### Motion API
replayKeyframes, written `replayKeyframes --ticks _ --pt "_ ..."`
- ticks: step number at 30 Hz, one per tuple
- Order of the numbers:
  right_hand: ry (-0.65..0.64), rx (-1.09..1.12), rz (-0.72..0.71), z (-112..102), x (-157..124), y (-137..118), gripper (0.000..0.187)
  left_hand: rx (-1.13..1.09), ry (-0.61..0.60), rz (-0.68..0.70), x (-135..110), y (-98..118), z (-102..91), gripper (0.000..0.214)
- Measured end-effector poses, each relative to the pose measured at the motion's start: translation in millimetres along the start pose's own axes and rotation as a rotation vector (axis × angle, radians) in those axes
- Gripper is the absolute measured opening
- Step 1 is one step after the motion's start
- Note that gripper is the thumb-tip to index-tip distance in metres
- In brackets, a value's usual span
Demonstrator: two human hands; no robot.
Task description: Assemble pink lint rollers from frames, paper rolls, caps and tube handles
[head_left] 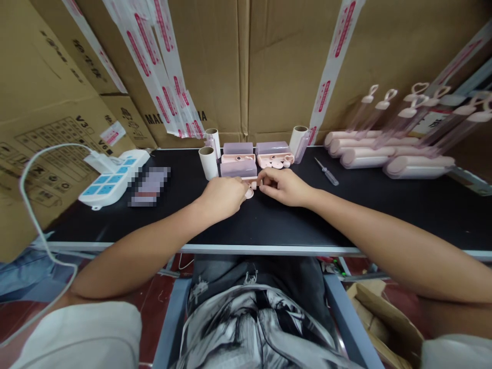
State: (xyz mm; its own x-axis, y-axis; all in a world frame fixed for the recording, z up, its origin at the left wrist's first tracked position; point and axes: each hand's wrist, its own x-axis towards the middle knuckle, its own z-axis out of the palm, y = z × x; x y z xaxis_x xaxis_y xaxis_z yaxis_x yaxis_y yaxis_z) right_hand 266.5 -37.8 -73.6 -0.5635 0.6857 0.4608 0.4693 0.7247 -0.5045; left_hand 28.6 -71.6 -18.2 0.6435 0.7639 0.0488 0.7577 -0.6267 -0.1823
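Observation:
Over the black table (277,225), my left hand (226,197) is closed with its fingers curled round a small pale pink case (250,180). A round pink end piece (249,193) shows beside these fingertips. My right hand (286,187) meets the case's right end, its thumb and bent fingers closed on it. Fingers hide most of the case. Just behind it stand a pink case with a translucent lilac cover (238,168) and a second such case (273,148), with loose round pink pieces (277,165) in front.
White cardboard tubes (208,164) stand left and right of the cases. A small screwdriver (326,172) lies to the right. Farther right are several pink cylinders (367,158) and clear sticks with heart-shaped handles (385,100). A power strip (115,179) and blurred-out object (149,187) lie left.

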Motion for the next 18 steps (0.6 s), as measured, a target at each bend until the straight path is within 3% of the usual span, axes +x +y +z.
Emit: replayKeyframes --ticks 4,8,11,14,18 --pt "0.062 0.04 0.05 -1 -1 6 0.02 -0.245 0.11 -0.042 3 -29 -9.7 0.028" --pt "0.069 0.094 0.082 -3 -3 8 0.023 -0.469 0.551 -0.201 6 -62 -17.1 0.025" --pt "0.085 0.096 0.089 -4 -4 7 0.022 -0.585 0.776 -0.261 10 -77 -15.5 0.021" --pt "0.115 0.084 0.086 -6 -4 5 0.021 -0.648 0.854 -0.276 16 -86 -11.1 0.017" --pt "0.168 0.048 0.071 -10 -5 1 0.018 -0.64 0.837 -0.321 19 -101 -8.6 0.008"
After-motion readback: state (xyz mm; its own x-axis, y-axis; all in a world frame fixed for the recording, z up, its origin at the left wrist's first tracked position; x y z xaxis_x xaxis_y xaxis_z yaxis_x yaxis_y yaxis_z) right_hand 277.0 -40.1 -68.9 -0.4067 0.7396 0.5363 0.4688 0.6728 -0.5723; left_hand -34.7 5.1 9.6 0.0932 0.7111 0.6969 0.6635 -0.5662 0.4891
